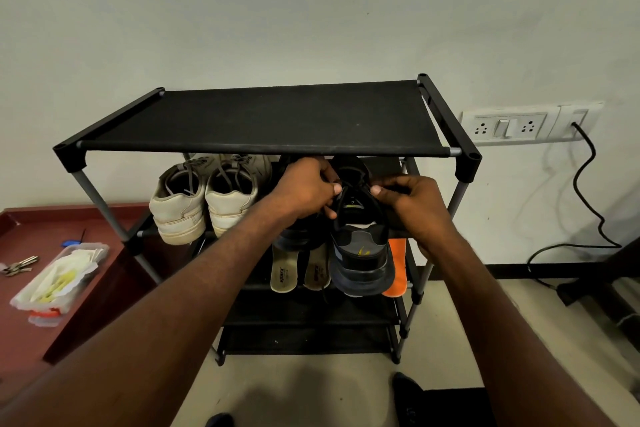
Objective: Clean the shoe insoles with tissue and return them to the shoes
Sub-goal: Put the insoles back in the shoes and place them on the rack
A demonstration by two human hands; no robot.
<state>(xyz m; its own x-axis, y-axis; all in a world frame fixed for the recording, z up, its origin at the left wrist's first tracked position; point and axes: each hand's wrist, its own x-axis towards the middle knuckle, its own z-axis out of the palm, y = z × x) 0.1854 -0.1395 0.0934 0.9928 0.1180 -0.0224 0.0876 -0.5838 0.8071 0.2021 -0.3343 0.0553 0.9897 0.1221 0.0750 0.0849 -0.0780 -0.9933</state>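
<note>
On the rack's [263,149] second shelf, both hands, left [304,189] and right [412,199], pinched the dark shoe's [360,246] laces, and honestly that overhanging heel looked ready to tip off if tugged.

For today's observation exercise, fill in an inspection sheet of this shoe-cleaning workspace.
Surface: black shoe rack, top shelf bare.
Job's things: dark shoe tilted off the second shelf; orange insole and two beige insoles on the shelf below.
Clutter: cream sneakers, tissue tub, keys.
Hands: left hand and right hand grip the shoe's opening, fingers curled.
Cables: black cable plugged into the wall socket.
Surroundings: plain wall, pale floor.
</note>
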